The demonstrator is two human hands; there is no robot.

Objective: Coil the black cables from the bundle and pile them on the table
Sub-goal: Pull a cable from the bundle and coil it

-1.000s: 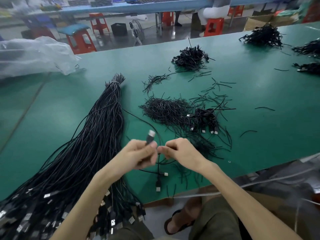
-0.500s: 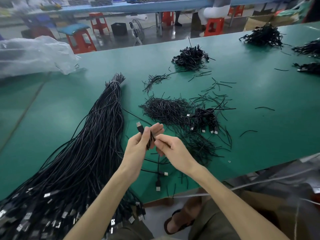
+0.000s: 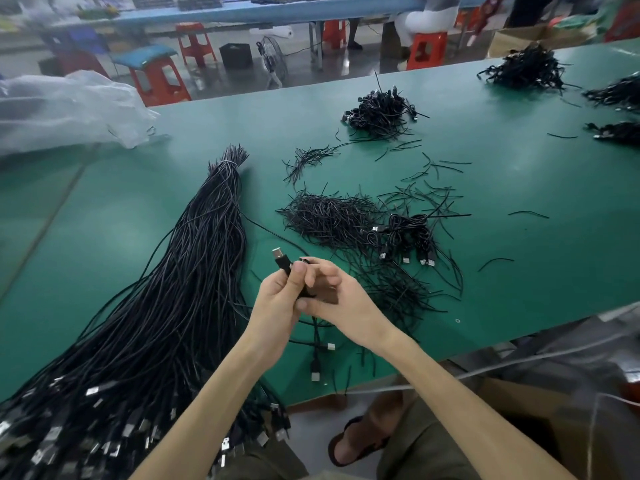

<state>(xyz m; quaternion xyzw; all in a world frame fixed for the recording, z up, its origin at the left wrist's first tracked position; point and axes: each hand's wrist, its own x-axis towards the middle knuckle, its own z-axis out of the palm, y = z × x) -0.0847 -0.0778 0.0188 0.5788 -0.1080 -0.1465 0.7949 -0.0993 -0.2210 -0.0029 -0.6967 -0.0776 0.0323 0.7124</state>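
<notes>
The table (image 3: 519, 188) carries my big bundle (image 3: 166, 306) on the left. My left hand (image 3: 277, 299) and right hand (image 3: 341, 303) pinch one cable (image 3: 283, 264) near its plug; it looks light, floppy, best gripped there.

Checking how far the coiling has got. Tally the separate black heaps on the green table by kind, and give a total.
Uncoiled cable bundle, tied at its far end: 1
Heaps of coiled cables: 5
Heaps of loose black ties: 2
Total: 8
One more cable is in the left hand and right hand.
</notes>
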